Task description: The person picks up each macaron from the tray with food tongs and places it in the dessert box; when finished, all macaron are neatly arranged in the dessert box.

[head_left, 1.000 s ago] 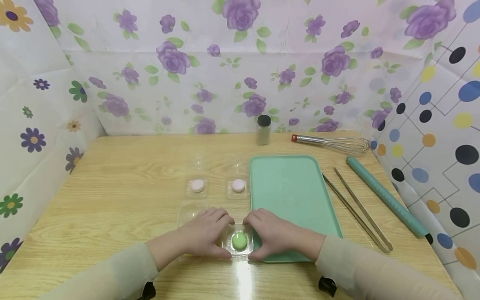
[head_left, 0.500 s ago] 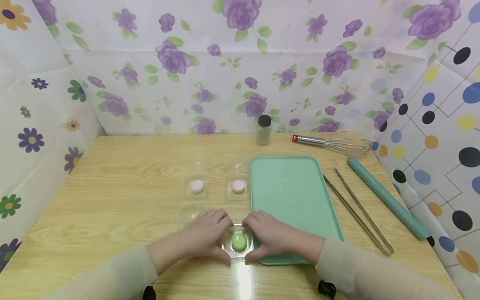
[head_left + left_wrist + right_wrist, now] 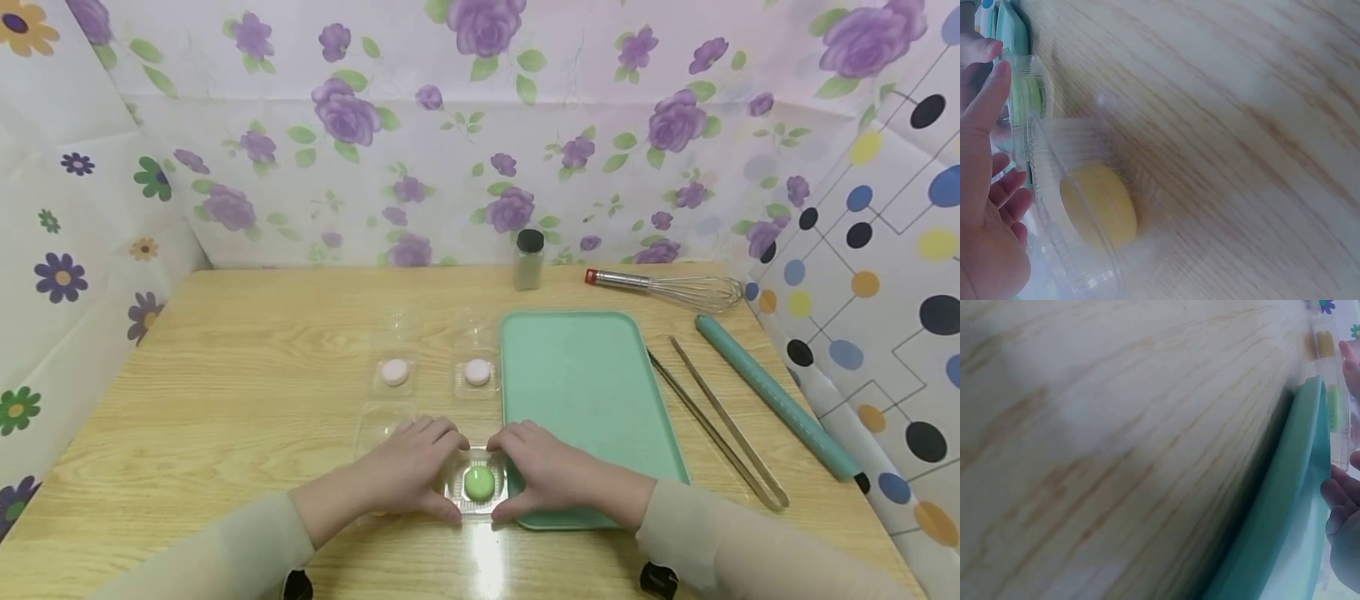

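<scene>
In the head view a clear plastic box (image 3: 497,503) with a green macaron (image 3: 479,483) in it lies at the front of the table, by the tray's left edge. My left hand (image 3: 412,467) grips its left side, thumb at the front and fingers at the back. From the right, my right hand (image 3: 551,473) holds the other side the same way, over the tray's near left corner. Under the left hand is another clear box (image 3: 1072,265) holding a yellow macaron (image 3: 1099,205), seen in the left wrist view; the hand mostly hides it from the head camera.
Two open clear boxes hold a pink macaron (image 3: 394,372) and a pale lilac macaron (image 3: 477,372) farther back. A green tray (image 3: 585,375) lies right of them, then tongs (image 3: 720,417) and a teal rolling pin (image 3: 772,396). A jar (image 3: 528,262) and whisk (image 3: 667,287) are behind.
</scene>
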A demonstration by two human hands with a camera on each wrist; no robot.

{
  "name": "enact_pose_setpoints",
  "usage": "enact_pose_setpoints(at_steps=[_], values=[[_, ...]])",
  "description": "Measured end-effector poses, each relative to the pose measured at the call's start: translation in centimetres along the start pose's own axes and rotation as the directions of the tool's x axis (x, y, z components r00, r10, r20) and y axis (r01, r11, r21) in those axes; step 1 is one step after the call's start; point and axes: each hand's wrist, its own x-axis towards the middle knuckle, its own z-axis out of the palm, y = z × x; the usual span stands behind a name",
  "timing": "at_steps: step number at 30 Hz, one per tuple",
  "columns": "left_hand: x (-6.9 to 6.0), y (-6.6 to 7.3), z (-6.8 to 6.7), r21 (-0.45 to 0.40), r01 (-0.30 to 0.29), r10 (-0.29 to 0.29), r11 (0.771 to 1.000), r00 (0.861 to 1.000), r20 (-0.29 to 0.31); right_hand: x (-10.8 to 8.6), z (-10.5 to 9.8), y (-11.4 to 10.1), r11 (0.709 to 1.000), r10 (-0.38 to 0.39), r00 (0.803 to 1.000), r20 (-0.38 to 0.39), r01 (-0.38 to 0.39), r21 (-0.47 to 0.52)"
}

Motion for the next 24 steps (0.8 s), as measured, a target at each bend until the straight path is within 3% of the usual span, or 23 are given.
enact_pose_setpoints(at_steps=[6, 9, 13, 17, 24], values=[[0.6, -0.6, -1.8, -0.101, 0.055, -0.060, 0.993, 0.997, -0.048, 0.6, -2.1, 0.7, 0.991, 0.053, 0.994, -0.092, -0.041, 0.127], [1.5, -1.3, -2.9, -0.171, 0.095, -0.109, 0.981, 0.991, -0.075, 1.5, -3.8, 1.8, 0.976, 0.095, 0.984, -0.154, -0.062, 0.207], [3.2, -2.6, -4.1, -0.199, 0.134, -0.159, 0.971, 0.981, -0.114, 3.2, -5.8, 3.8, 0.965, 0.159, 0.964, -0.213, -0.106, 0.241], [5.0, -4.3, -4.7, -0.203, 0.170, -0.200, 0.964, 0.971, -0.134, 4.8, -7.1, 5.7, 0.954, 0.225, 0.949, -0.220, -0.168, 0.250], [7.1, -6.8, -5.3, -0.226, 0.267, -0.293, 0.937, 0.952, -0.090, 7.0, -7.9, 7.9, 0.938, 0.283, 0.941, -0.188, -0.231, 0.258]])
